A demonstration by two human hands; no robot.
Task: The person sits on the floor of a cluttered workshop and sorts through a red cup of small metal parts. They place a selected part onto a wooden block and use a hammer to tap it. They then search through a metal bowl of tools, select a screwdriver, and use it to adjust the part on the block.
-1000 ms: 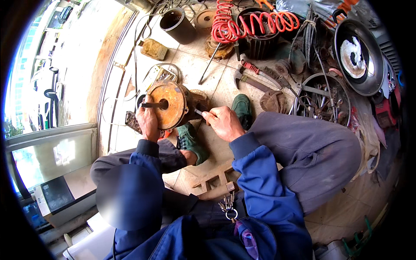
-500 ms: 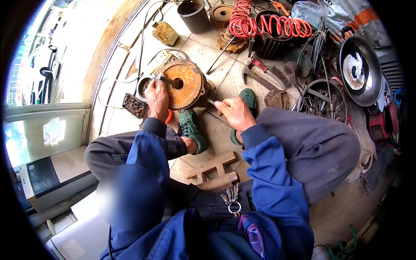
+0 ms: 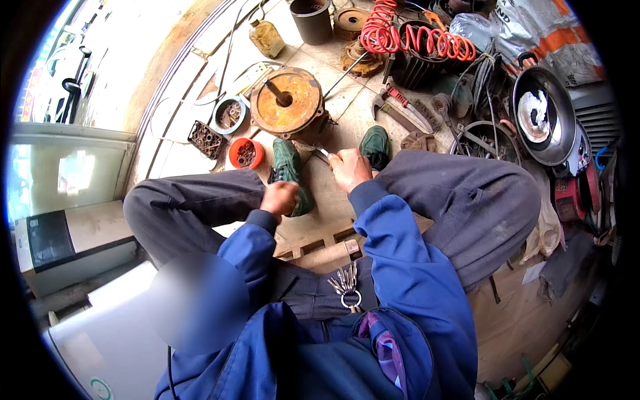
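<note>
A rusty round motor [image 3: 263, 119], with a short shaft standing out of its orange-brown face, rests on the tiled floor before my feet. My right hand [image 3: 350, 170] is closed on a slim metal tool [image 3: 323, 153] whose tip points toward the motor's lower right side; its exact kind is unclear. Over my left shoe, beside the knee, is my left hand [image 3: 280, 199], smeared by motion, so its fingers cannot be read. Left of the motor stand a blue bowl [image 3: 230, 115] of small metal parts, a red bowl [image 3: 246, 153] of screws and a dark tray [image 3: 207, 139] of bolts.
A claw hammer [image 3: 395, 110] and a saw lie right of the motor. Behind are a dark bucket [image 3: 311, 21], an oil bottle [image 3: 267, 39] and a red coiled hose [image 3: 437, 43]. A frying pan [image 3: 548, 110] stands at far right. A wooden block [image 3: 327, 257] lies between my legs.
My left hand has left the motor's shaft and come back toward my knee. The motor's face now tilts differently, and the red bowl is uncovered. My right hand still holds the tool.
</note>
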